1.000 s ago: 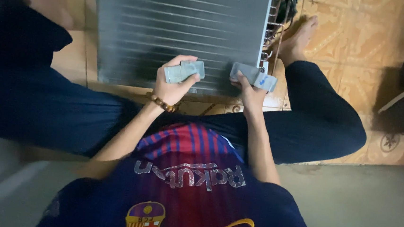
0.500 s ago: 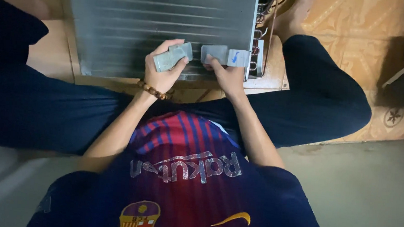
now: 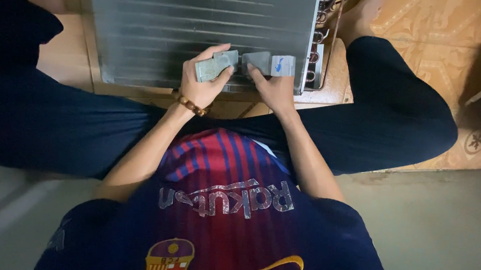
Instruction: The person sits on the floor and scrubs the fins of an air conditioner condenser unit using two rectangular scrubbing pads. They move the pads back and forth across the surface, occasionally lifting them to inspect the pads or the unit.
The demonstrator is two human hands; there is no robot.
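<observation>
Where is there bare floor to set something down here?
Bare grey floor lies right of the torso, below the right leg. Crowded: both hands, left hand and right hand, press grey blocks against the finned coil between the legs.

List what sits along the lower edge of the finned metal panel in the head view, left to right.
Left hand → grey block it holds → grey block with a blue mark held by the right hand → copper tube bends.

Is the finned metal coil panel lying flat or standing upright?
Lying flat: the finned coil panel rests on the floor between the legs, face up, beneath both hands.
</observation>
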